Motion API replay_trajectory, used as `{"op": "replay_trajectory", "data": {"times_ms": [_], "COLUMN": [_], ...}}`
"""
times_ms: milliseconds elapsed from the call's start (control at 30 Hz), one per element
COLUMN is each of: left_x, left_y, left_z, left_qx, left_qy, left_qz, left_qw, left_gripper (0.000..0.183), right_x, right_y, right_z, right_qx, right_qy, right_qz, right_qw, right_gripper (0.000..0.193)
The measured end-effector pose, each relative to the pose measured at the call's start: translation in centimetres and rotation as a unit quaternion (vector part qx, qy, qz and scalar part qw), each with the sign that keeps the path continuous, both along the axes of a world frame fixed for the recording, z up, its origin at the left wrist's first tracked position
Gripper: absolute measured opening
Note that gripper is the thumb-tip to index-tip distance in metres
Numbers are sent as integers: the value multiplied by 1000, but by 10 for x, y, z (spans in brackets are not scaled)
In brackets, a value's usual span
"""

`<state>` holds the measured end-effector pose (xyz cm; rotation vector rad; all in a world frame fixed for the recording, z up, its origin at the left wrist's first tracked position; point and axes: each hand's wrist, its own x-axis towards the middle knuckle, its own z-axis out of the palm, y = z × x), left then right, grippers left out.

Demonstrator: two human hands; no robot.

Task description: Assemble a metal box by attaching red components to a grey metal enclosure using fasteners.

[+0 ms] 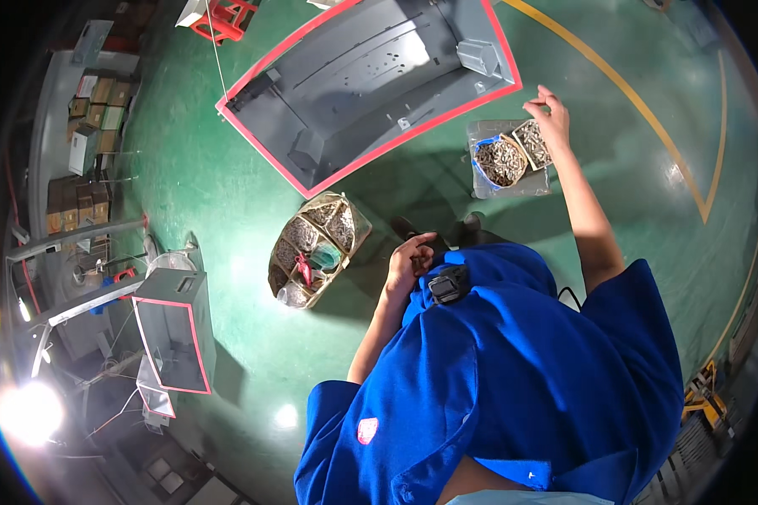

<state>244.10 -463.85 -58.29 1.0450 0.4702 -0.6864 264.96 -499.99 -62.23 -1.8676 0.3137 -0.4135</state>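
My right hand (551,120) is stretched forward over the far edge of a grey tray (480,187), its fingers bent and apart, with nothing visible in them. In that tray are a round blue-rimmed container (501,162) and a squarish container (532,143), both full of small metal pieces. Close to my waist, my left hand (410,259) has its fingers curled in; whatever they may hold is hidden. Beyond both hands a large grey metal cabinet shell (354,101) lies with its open side up, its rim edged in pink-red.
On the floor to the left sits a divided container (352,244) of small parts, with a red item and a green one inside. Farther left stands a smaller grey metal box (195,311) near a bright lamp (29,414). A red stool (223,21) is at the top.
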Motion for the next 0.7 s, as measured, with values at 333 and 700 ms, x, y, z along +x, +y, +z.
{"op": "replay_trajectory", "data": {"times_ms": [333, 700], "left_x": [2, 11], "left_y": [2, 3], "left_z": [3, -13], "left_qx": [17, 83], "left_qy": [-25, -5], "left_qz": [-65, -68], "left_qw": [997, 994], "left_gripper": [45, 40], "right_x": [43, 40], "right_y": [9, 27], "right_z": [-10, -7], "right_qx": [42, 52], "right_qy": [42, 26], "right_qz": [144, 163], "right_qw": [988, 985], "right_gripper": [20, 23]}}
